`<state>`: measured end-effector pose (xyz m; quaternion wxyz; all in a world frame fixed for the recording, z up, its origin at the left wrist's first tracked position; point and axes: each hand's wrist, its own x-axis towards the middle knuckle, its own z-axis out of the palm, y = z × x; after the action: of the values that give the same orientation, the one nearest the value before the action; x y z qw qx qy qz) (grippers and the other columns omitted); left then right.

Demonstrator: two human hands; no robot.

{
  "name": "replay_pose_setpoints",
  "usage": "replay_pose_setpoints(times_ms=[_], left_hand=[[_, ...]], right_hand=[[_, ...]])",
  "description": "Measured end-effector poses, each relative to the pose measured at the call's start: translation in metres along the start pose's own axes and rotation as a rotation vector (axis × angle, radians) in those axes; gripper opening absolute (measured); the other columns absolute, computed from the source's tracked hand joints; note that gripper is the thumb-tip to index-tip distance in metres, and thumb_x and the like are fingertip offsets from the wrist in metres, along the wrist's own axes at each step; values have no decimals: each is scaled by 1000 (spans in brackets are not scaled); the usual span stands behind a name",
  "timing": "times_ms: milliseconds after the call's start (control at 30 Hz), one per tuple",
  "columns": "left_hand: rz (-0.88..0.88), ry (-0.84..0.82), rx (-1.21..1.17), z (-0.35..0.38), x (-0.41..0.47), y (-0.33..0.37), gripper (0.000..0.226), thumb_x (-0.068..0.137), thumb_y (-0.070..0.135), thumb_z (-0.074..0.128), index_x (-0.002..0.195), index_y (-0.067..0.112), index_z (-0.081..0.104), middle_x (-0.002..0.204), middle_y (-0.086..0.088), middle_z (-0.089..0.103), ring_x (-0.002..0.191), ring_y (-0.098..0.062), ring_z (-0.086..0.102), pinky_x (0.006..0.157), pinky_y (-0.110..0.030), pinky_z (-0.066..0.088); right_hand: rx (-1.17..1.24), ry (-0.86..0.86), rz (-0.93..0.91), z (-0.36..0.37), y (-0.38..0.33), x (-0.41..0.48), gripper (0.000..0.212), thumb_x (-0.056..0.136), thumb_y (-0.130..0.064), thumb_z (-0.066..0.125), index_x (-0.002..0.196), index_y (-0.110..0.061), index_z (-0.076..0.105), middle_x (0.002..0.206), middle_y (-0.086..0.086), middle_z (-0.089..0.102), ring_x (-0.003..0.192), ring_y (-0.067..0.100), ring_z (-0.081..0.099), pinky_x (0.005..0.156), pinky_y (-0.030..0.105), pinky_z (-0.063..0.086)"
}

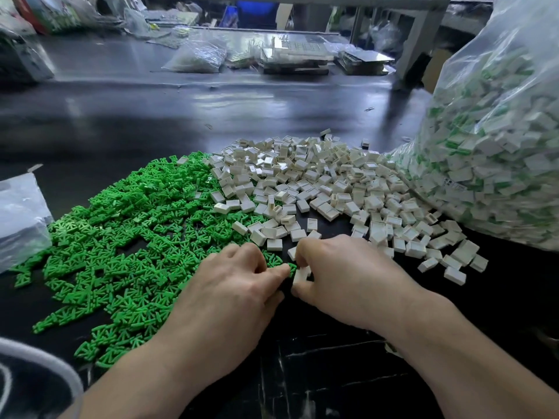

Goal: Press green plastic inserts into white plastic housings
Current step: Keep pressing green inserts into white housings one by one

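A small white rectangular plastic housing is pinched between thumb and curled fingers of the right hand, low over the black tabletop. The left hand pinches a green plastic insert against it, mostly hidden. Both parts look light, stiff and slick, best held by their side walls. The heap of green inserts crowds the left, the heap of white housings lies beyond, and bare table remains nearest the person

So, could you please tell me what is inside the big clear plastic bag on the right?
The clear bag is packed with what look like assembled pieces: white shells, many with green showing in them. Whatever lies deeper, behind that outer layer, is covered.
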<state>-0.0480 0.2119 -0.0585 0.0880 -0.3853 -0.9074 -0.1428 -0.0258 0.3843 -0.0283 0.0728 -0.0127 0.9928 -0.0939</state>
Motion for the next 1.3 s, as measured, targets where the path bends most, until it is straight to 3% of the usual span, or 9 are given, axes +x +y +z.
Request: replay_pose_setpoints(times_ms=[233, 367, 433, 600, 700, 800, 933, 1100, 1300], left_hand=[[-1, -34, 36, -6, -2, -2, 37, 87, 46, 41, 90, 26, 72, 89, 4, 60, 81, -20, 54, 70, -42, 48], [-18, -37, 16, -4, -1, -4, 26, 89, 44, 49, 97, 27, 67, 90, 7, 60, 83, -19, 54, 73, -42, 48], [-12, -32, 15, -3, -1, -4, 30, 89, 42, 48, 106, 29, 69, 90, 7, 61, 82, -20, 55, 72, -42, 48], [10, -30, 34, -2, -1, -5, 27, 87, 42, 47, 92, 27, 69, 87, 7, 60, 80, -19, 54, 69, -40, 48], [-26, 42, -75, -2, -3, -5, 5, 84, 29, 67, 85, 25, 64, 81, 11, 60, 76, -13, 53, 72, -31, 46], [-288, 139, -410, -7, -7, -7, 7, 79, 32, 71, 80, 32, 64, 78, 15, 65, 74, -1, 59, 65, -10, 43], [-472, 252, -903, -14, -8, -11, 12, 81, 28, 71, 89, 37, 70, 78, 8, 71, 66, -3, 66, 55, -8, 47], [-519, 306, -1183, -14, -7, -11, 20, 71, 36, 70, 89, 28, 73, 79, -4, 73, 67, -12, 68, 58, -20, 52], [-497, 306, -1221, -14, -8, -13, 20, 75, 39, 70, 91, 27, 73, 83, -5, 74, 70, -17, 70, 59, -22, 55]], right_hand=[[11, 47, -26, 1, 4, 3, 21, 93, -38, 49, 99, -20, 59, 71, -7, 45, 75, 24, 55, 59, 31, 42], [-30, 17, -72, 4, 1, 2, 27, 92, -53, 55, 87, -27, 48, 72, -8, 43, 75, 22, 50, 55, 31, 29], [-56, 14, -82, 6, -1, 3, 24, 93, -50, 54, 85, -30, 45, 72, -7, 43, 77, 24, 53, 52, 31, 26], [-36, 76, -118, 12, 1, 4, 25, 94, -41, 51, 77, -25, 43, 71, -4, 45, 78, 28, 57, 56, 33, 35], [296, 142, -88, 7, 6, 1, 18, 92, -44, 62, 89, -26, 64, 73, -4, 62, 70, 12, 61, 60, 30, 49], [838, 57, -65, 4, 9, 3, 6, 92, -35, 70, 91, -29, 71, 68, -6, 66, 48, 2, 51, 43, 15, 37], [1479, -168, -42, 5, 9, 7, 11, 88, -8, 73, 92, -19, 75, 72, 6, 63, 41, 8, 39, 35, 16, 27], [1611, -244, -56, 3, 7, 7, 22, 78, -5, 74, 97, -15, 76, 78, 11, 60, 44, 9, 40, 35, 17, 27], [1594, -257, -44, 2, 6, 4, 11, 95, -17, 63, 98, -11, 73, 74, 9, 63, 41, 8, 40, 35, 16, 27]])
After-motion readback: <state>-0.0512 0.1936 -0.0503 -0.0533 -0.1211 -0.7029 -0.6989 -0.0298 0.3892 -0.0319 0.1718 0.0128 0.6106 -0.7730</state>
